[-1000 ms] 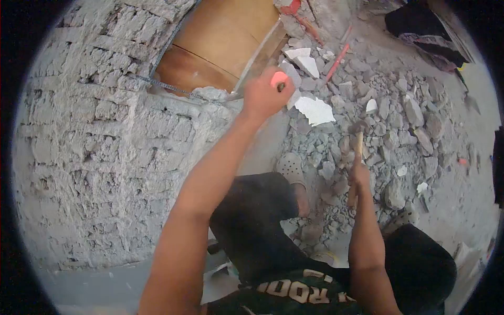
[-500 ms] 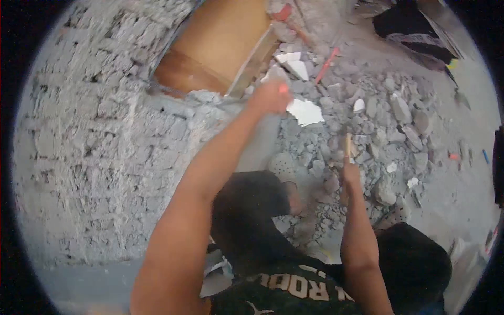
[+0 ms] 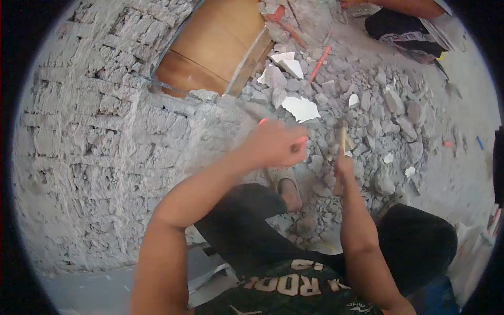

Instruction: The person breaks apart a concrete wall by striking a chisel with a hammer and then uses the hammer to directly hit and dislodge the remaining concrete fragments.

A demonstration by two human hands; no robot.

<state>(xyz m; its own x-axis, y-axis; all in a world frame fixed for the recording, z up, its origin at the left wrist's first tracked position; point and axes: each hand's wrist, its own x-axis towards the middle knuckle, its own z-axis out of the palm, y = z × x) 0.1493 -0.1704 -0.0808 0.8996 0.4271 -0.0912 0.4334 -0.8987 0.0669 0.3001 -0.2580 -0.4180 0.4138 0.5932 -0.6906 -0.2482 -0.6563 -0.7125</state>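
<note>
My left hand (image 3: pixel 281 144) is closed in a fist over the rubble, by the foot of the rough wall. Red parts of a chisel (image 3: pixel 300 142) show on both sides of that fist, and its greyish end is blurred by motion. My right hand (image 3: pixel 344 167) grips the wooden handle of a hammer (image 3: pixel 343 140), held upright above the broken pieces. The hammer's dark head is hard to tell from the rubble behind it. A jagged white slab (image 3: pixel 302 109) lies just beyond my left hand.
Grey rubble (image 3: pixel 375 126) covers the floor around my feet. The chipped wall (image 3: pixel 105 142) stands left, with a brown wooden panel (image 3: pixel 210 42) set in its opening. A red bar (image 3: pixel 319 65) lies on the debris. Another person's arm (image 3: pixel 404 5) reaches in at the top right.
My left hand has drawn back toward me from the opening's corner, chisel still in it. My right hand has barely moved. Another person's arm has appeared at the top right.
</note>
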